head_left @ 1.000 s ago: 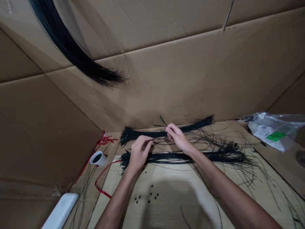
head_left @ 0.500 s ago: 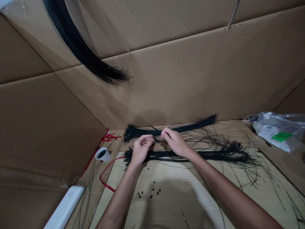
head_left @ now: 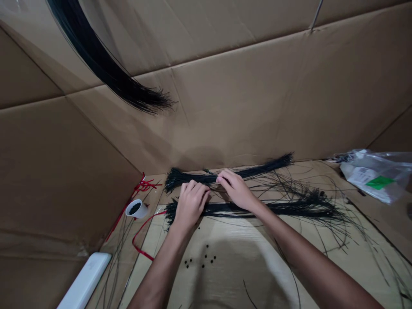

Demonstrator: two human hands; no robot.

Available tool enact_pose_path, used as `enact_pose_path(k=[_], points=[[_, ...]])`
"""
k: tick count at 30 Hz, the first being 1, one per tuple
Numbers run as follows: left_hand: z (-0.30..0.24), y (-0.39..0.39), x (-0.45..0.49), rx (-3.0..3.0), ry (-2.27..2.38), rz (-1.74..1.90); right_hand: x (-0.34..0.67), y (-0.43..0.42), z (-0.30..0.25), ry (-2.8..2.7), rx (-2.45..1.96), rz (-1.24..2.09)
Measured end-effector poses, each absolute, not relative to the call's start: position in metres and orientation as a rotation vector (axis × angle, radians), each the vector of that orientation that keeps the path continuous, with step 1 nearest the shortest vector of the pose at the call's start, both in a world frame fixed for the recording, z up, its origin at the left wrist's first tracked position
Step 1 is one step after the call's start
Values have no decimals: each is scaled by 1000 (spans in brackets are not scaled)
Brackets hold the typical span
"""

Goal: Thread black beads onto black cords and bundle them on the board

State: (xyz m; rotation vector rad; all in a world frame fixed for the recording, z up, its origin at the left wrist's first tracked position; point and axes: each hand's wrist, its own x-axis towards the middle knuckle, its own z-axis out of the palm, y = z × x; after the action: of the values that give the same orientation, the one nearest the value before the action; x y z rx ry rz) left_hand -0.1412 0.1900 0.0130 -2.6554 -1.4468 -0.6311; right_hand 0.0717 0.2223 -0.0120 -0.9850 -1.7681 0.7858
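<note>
We're looking at two hands closed in tight: the left hand [head_left: 190, 204] is half curled, its fingers bent toward the upper bundle of black strands [head_left: 182, 180], while the right hand [head_left: 234, 189] comes in from the other side, fingertips [head_left: 222, 177] down on that same bundle. Does either hand really have hold? We can't tell, because the backs of the hands hide whatever lies under the fingers. Just below, the lower bundle of black strands [head_left: 289, 209] runs across the pale board [head_left: 175, 283], with the left hand covering a stretch of it, and loose strands fan out to the right in a tangle too fine to follow. Up top, a black sheaf [head_left: 106, 64] arcs past the cardboard wall [head_left: 257, 94], cut off by the frame's top edge. Over on the left we've got a white cup [head_left: 135, 209] with something dark inside and a red cord [head_left: 139, 245]. Small black beads [head_left: 199, 259] dot the board, a white object [head_left: 85, 281] runs off the bottom edge, and a plastic bag [head_left: 376, 176] is cut off at the right.
</note>
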Motion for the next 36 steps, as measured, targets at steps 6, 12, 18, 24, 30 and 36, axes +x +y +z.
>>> enact_pose_path(k=[6,12,18,24,30,36], points=[[37,190,-142,-2503,-1306,-708,64,216,-14,-1868,-925,913],[-1,204,-159,-2293,-1740,-1083,70,225,-25,-1744,-1038,864],[-34,212,-172,-2424,-1842,-838,75,233,-31,-1620,-1103,818],[-36,220,-162,-2422,-1832,-686,73,230,-30,-1659,-1058,817],[-11,208,-161,-2484,-1696,-579,71,226,-22,-1740,-996,750],[37,182,-158,-2552,-1375,-566,59,219,-17,-1841,-949,637]])
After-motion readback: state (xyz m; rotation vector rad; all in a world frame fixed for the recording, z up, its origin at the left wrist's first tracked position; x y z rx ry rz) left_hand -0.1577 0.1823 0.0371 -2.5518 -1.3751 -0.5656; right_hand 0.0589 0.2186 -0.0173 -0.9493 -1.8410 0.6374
